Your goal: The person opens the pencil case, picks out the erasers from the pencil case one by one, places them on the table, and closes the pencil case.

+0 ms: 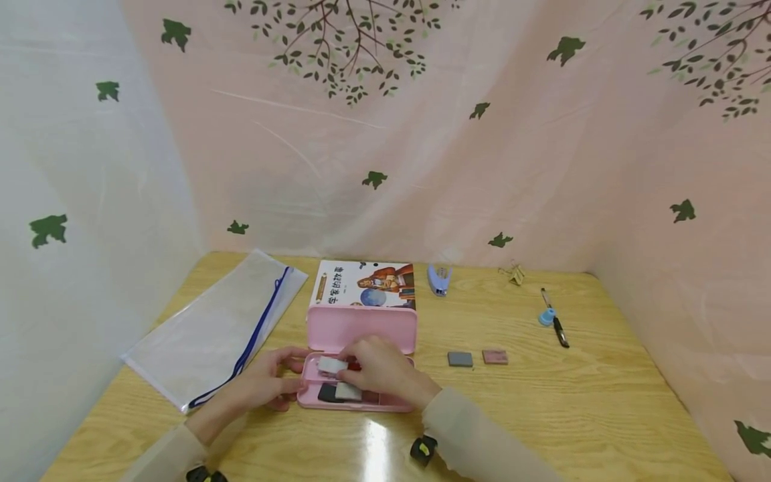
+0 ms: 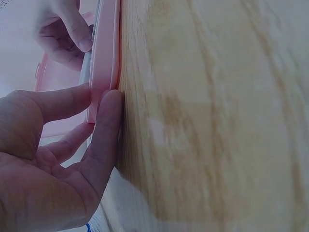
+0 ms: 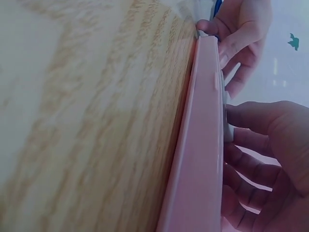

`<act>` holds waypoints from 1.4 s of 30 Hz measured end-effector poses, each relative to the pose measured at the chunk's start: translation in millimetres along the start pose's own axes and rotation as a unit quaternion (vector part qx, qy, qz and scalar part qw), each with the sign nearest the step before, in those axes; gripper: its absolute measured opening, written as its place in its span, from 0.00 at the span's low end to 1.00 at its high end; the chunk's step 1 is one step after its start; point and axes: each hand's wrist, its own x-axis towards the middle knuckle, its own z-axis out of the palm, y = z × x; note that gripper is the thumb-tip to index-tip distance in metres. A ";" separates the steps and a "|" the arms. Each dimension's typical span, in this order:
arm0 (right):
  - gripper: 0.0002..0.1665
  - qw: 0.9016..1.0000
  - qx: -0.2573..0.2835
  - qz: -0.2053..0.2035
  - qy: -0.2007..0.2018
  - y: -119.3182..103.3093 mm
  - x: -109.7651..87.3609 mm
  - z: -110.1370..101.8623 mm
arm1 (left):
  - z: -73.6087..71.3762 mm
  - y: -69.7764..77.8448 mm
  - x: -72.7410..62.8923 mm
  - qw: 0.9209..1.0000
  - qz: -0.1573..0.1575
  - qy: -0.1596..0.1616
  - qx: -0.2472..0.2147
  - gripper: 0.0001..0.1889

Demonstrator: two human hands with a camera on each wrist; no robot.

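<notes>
An open pink pencil case [image 1: 390,404] lies on the table, its lid [image 1: 361,328] tilted up at the back. My left hand [image 1: 268,378] grips its left end between thumb and fingers, as the left wrist view also shows. Over the case, my right hand [image 1: 385,365] pinches a white eraser [image 1: 330,365] at the upper compartment. A dark block [image 1: 328,393] and a lighter block [image 1: 348,391] sit side by side in the lower compartment. Something red shows partly behind the right fingers, and the right part of the case is covered by that hand.
Behind the lid lies a picture book [image 1: 337,284]. A clear zip pouch [image 1: 211,328] with a blue zipper is at left. To the right are a grey block [image 1: 460,359], a reddish block [image 1: 495,357], a blue stapler [image 1: 439,280], a binder clip [image 1: 516,274] and a black pen [image 1: 560,331].
</notes>
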 end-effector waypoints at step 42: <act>0.10 0.993 0.090 0.036 0.064 196.8 -219.0 -118.4 | -0.9 -2.4 1.3 1.000 0.004 0.000 0.006 0.30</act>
